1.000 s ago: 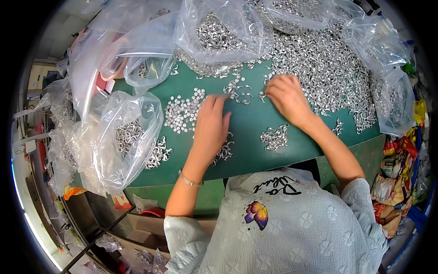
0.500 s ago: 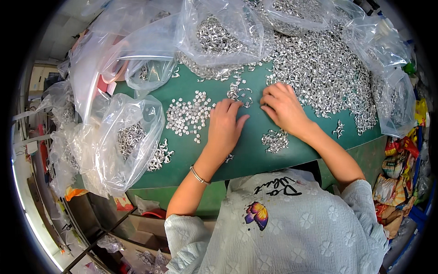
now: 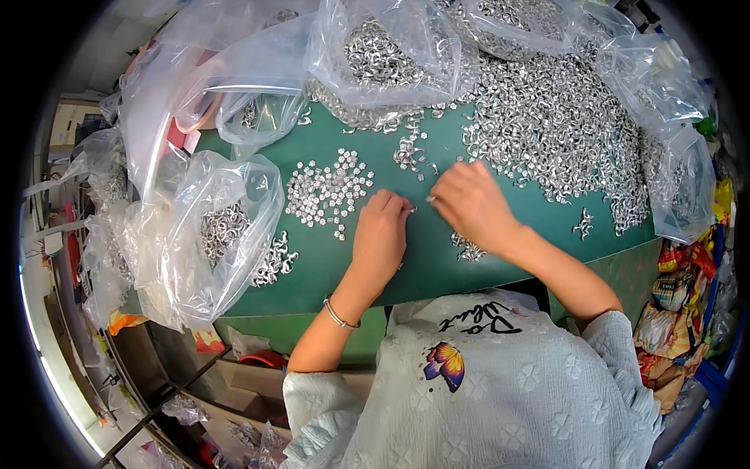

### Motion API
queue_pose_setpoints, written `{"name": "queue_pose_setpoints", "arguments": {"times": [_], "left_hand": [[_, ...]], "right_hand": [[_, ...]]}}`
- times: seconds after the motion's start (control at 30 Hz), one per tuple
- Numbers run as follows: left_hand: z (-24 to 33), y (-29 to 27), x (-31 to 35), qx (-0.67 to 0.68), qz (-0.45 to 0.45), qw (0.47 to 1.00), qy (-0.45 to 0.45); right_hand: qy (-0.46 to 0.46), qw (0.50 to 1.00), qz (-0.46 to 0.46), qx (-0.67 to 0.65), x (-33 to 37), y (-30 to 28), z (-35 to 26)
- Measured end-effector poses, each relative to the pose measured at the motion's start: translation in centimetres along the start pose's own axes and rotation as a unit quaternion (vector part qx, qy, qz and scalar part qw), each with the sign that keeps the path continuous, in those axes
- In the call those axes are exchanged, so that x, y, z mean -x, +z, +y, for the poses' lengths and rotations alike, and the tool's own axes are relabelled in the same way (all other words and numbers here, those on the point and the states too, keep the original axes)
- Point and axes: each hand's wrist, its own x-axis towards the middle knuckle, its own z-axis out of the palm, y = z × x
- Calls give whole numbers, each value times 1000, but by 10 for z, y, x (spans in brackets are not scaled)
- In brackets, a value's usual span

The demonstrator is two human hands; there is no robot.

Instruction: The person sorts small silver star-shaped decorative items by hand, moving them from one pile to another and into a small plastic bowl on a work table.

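Observation:
My left hand (image 3: 380, 238) is closed in a pinch, with a small silver metal piece (image 3: 412, 209) at its fingertips. Just across from it, my right hand (image 3: 475, 205) is slightly blurred, its fingers closed on another small silver piece (image 3: 430, 198). Left of my left hand lies a spread of small flower-shaped silver pieces (image 3: 328, 187). A little heap of curved silver pieces (image 3: 469, 248) is partly covered by my right hand. Beyond both hands sits a loose cluster of small silver pieces (image 3: 408, 150).
A large pile of curved silver pieces (image 3: 558, 117) covers the right of the green table (image 3: 336, 293). Clear plastic bags of metal pieces stand at the back (image 3: 383, 78), the left (image 3: 219, 242) and the right edge (image 3: 680, 187). More curved pieces (image 3: 273, 262) spill beside the left bag.
Both hands have come nearer the table's front edge and drawn together, the right also moving left. Small pieces now show at their fingertips, and fewer loose ones lie by the cluster.

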Motion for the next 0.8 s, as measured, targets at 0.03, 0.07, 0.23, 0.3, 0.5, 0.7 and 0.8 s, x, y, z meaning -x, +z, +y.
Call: {"name": "queue_pose_setpoints", "arguments": {"times": [0.03,0.07,0.23,0.3,0.5,0.7,0.8], "left_hand": [[-1,-1,1,8,-1,1000,-8],[-1,-3,3,16,1,1000,-19],[9,-13,6,-16,36,999,23],[22,-9,0,-23,18,997,68],[17,-9,23,-83,-62,993,55],[5,-16,0,-34,63,996,60],[-6,-6,-39,-86,133,985,61]], "right_hand": [[2,999,-21,-27,1,4,-6],[1,998,-42,-55,1,8,-11],[79,982,5,-169,-14,-10,5],[80,993,17,-90,-28,-1,24],[-21,998,-55,-28,-16,-2,25],[45,996,72,-39,-12,-13,44],[19,995,95,-39,-40,2,31]]}}
